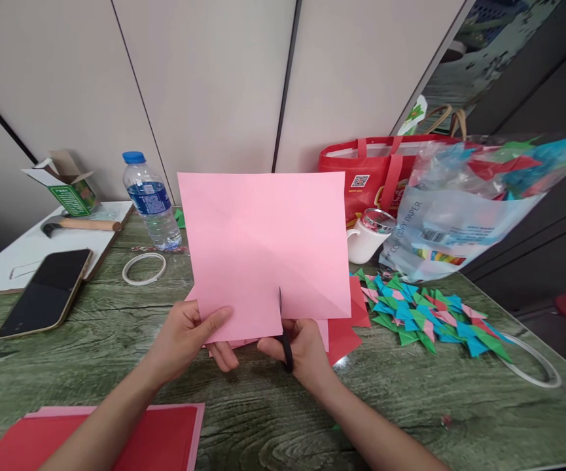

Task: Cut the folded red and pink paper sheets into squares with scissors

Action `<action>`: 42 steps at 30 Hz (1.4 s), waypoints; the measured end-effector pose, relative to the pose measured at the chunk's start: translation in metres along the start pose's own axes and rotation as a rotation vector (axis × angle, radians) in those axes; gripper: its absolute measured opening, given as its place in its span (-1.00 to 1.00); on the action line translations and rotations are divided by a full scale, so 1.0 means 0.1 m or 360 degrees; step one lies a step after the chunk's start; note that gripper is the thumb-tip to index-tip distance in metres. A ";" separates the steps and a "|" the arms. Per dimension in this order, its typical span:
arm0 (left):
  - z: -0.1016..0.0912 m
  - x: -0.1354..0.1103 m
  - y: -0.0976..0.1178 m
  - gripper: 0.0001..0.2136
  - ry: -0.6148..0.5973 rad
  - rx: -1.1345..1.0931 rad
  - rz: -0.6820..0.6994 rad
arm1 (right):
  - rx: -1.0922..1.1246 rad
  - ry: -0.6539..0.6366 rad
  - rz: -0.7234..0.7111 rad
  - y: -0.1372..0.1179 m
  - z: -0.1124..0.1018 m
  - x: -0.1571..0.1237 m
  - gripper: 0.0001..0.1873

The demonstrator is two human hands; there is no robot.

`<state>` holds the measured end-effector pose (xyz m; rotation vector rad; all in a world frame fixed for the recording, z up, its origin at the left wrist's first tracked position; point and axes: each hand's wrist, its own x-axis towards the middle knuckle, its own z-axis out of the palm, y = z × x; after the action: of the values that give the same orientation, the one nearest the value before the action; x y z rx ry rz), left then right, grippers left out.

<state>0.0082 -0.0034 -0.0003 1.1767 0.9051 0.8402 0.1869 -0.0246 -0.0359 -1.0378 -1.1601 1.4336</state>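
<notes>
A large pink sheet of paper is held upright in front of me. My left hand grips its lower left edge, with the thumb in front and the fingers behind. My right hand is closed around black-handled scissors, whose blade stands in a cut running up from the sheet's bottom edge. On either side of that cut, the two lower edges sit at different heights. Behind the sheet, more pink paper and red paper lie on the table, partly hidden.
Folded coloured paper pieces lie at right beside a white ring. Behind stand a white mug, a red bag and a plastic bag. At left are a bottle, tape roll, phone and red sheets.
</notes>
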 end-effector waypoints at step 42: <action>-0.19 0.06 0.06 -0.75 0.0776 -0.0086 0.0111 | 0.0123 -0.0809 0.0292 -0.06 -0.19 0.00 -0.60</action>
<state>-0.0072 0.0106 0.0023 0.9747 1.2309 1.2307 0.2064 -0.0215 -0.0338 -0.7582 -1.3747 1.9456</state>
